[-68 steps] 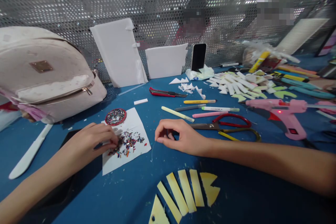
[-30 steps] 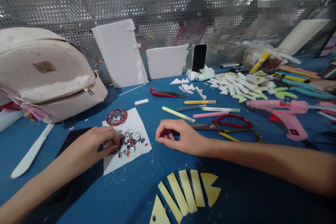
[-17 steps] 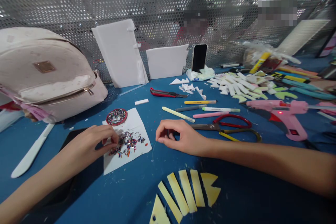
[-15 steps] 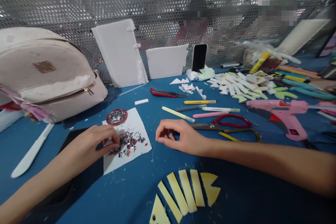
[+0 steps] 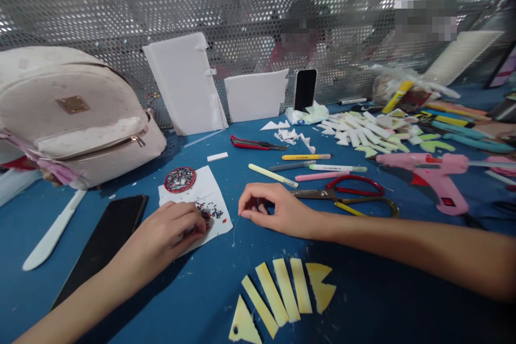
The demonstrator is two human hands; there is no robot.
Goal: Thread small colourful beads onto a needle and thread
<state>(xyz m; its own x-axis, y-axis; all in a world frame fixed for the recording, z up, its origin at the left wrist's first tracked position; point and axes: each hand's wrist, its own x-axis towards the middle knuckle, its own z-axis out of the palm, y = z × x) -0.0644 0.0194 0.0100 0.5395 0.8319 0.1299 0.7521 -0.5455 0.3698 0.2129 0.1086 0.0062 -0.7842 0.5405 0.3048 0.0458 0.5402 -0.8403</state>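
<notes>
My left hand (image 5: 173, 228) is over the small beads (image 5: 215, 209) scattered on a white paper (image 5: 215, 185), its fingers pinched together; what they hold, if anything, is hidden. A red-rimmed round dish of beads (image 5: 180, 179) rests at the paper's upper left. To the right of the paper, my right hand (image 5: 274, 209) rests with thumb and forefinger pinched on a thin clear thread (image 5: 235, 234). Yellow foam pieces (image 5: 275, 293) lie in a fish shape nearer to me.
A black phone (image 5: 105, 242), white knife (image 5: 52, 234) and backpack (image 5: 80, 118) are at left. Scissors (image 5: 318, 193), markers (image 5: 308, 157) and a red cutter (image 5: 253, 143) lie beyond my right hand. A pink glue gun (image 5: 435, 172) and foam scraps (image 5: 371, 129) are at right.
My left hand has moved right over the bead pile, covering more of it and uncovering the black phone. My right hand has stayed in place.
</notes>
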